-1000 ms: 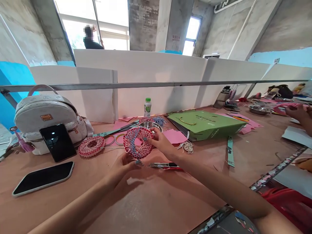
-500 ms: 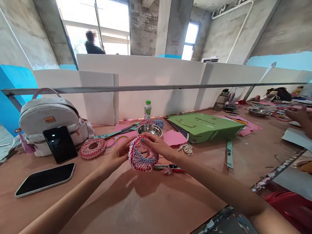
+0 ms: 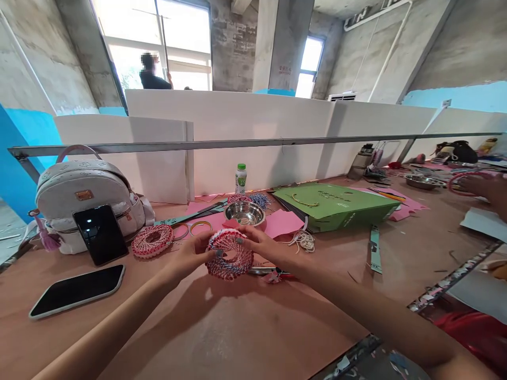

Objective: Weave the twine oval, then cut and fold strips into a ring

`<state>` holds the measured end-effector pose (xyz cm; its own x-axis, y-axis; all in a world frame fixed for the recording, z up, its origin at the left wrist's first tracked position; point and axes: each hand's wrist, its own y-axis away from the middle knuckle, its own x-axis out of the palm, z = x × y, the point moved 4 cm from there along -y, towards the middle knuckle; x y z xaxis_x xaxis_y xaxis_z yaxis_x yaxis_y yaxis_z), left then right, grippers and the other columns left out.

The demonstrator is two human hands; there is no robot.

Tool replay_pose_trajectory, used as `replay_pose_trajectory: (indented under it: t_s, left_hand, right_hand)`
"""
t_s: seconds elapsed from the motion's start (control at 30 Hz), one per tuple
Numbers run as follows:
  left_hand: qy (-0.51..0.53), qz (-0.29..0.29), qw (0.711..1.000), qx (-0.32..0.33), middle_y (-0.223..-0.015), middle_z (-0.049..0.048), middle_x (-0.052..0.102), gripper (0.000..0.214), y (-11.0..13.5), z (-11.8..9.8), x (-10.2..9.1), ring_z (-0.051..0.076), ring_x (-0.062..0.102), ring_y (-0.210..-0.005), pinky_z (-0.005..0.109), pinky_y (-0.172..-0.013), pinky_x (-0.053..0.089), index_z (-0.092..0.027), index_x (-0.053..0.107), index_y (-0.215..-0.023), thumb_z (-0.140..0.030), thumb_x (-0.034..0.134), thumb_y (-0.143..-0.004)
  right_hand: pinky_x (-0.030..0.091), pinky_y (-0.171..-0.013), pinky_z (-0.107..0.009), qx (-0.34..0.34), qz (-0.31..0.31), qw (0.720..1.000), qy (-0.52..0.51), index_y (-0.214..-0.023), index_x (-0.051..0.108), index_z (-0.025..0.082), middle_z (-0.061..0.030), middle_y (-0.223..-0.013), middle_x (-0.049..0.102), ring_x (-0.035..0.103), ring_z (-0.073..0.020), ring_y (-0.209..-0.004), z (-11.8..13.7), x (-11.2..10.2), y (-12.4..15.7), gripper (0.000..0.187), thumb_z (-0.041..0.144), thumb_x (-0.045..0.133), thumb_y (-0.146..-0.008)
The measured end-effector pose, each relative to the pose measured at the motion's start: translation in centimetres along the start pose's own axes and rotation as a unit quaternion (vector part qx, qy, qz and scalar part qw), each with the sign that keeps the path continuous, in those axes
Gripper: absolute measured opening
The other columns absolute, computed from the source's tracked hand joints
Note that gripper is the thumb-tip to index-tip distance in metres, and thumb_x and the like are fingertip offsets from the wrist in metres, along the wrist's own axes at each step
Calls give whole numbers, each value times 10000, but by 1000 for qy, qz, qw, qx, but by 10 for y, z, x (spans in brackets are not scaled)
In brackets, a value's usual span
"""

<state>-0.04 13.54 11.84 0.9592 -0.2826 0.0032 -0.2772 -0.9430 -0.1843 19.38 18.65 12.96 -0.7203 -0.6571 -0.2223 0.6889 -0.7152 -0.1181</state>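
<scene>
A ring wrapped in red, white and blue twine (image 3: 231, 257) is held between both hands just above the brown table (image 3: 237, 327). My left hand (image 3: 193, 256) pinches its left edge. My right hand (image 3: 259, 246) grips its top right edge with fingers curled over it. A second, pink-and-white wrapped ring (image 3: 152, 240) lies flat to the left. Behind the hands stands a steel bowl (image 3: 244, 213) on pink paper (image 3: 282, 222). A red-handled tool (image 3: 269, 272) lies under my right wrist.
A white backpack (image 3: 85, 198) with a phone (image 3: 99, 234) leaning on it stands at the left; another phone (image 3: 78, 290) lies flat. Two bare rings (image 3: 192, 228), a small bottle (image 3: 240, 178), a green folder (image 3: 336, 206) and coiled cord (image 3: 304, 240) lie nearby. Another person's hand (image 3: 485, 187) works at the right.
The wrapped ring has been lowered and tipped from upright to nearly flat. My left hand came up from below it to its left edge. The view shifted slightly.
</scene>
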Motion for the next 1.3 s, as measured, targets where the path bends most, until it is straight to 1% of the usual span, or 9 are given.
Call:
replay_pose_trajectory:
  t_s: [0.1,0.17,0.3,0.4,0.57,0.7,0.87,1.2,1.3]
  left_hand:
    - [-4,-41,999,-2,-1211,103,717,561,-1,-4,-19,293,668,-1092,354,-865,535,-205,654,-1246,-431,814,-757]
    - [-6,-67,998,-9,-1244,121,706,606,-2,-4,-32,300,673,-1082,339,-811,545,-189,631,-1289,-443,805,-767]
    - [-11,-93,995,-14,-1266,147,697,663,-3,-2,-48,306,678,-1075,342,-809,550,-160,625,-1297,-480,810,-746]
    - [-24,-104,994,-9,-1227,142,715,661,-3,-3,-51,309,682,-1058,349,-803,550,-161,631,-1282,-508,800,-745]
    - [-68,-96,993,10,-1151,109,741,616,-3,-10,-39,312,677,-1053,366,-850,539,-167,668,-1222,-461,837,-708]
    - [-89,-66,993,31,-1136,88,733,515,-2,-13,-22,293,662,-1069,358,-887,528,-187,694,-1174,-422,820,-734]
    - [-94,-60,993,43,-1137,73,732,445,1,-17,-16,266,669,-1027,336,-870,528,-204,715,-1148,-434,791,-774]
    - [-67,-129,989,37,-1124,96,758,617,3,-26,-29,308,687,-1027,342,-826,533,-170,688,-1230,-565,765,-762]
    - [-77,-155,984,47,-1145,91,751,589,4,-28,-33,303,678,-1042,337,-839,522,-177,699,-1208,-567,758,-770]
  right_hand:
    - [557,-811,-323,73,81,994,9,-1232,595,245,-58,-1083,679,648,-205,-1013,-4,-2,17,487,549,695,-864]
    - [517,-624,-239,111,123,986,23,-1141,647,220,-19,-859,660,643,-154,-788,-10,-4,28,402,539,658,-895]
    - [455,-539,-236,79,74,991,81,-923,688,178,29,-633,532,511,-111,-556,-19,-19,33,402,563,572,-933]
    - [507,-682,-308,36,-4,993,111,-866,663,169,-19,-727,600,582,-160,-693,-20,-33,26,424,565,533,-942]
    - [457,-968,-394,-56,-97,982,154,-1143,637,228,-73,-1200,626,576,-220,-1109,10,-33,13,284,414,590,-933]
    - [453,-965,-383,-185,-62,944,267,-1266,637,284,-58,-1173,636,584,-217,-1094,50,-3,-3,321,387,597,-965]
    - [455,-818,-323,-275,-57,890,358,-977,775,279,-30,-964,674,620,-186,-901,79,23,-28,188,403,636,-954]
    - [398,-703,-275,-227,-14,861,456,-916,761,229,6,-903,731,634,-142,-813,120,32,-57,127,181,643,-922]
    - [371,-670,-273,-214,1,828,518,-929,736,175,-21,-885,721,608,-142,-801,130,41,-54,91,147,650,-914]
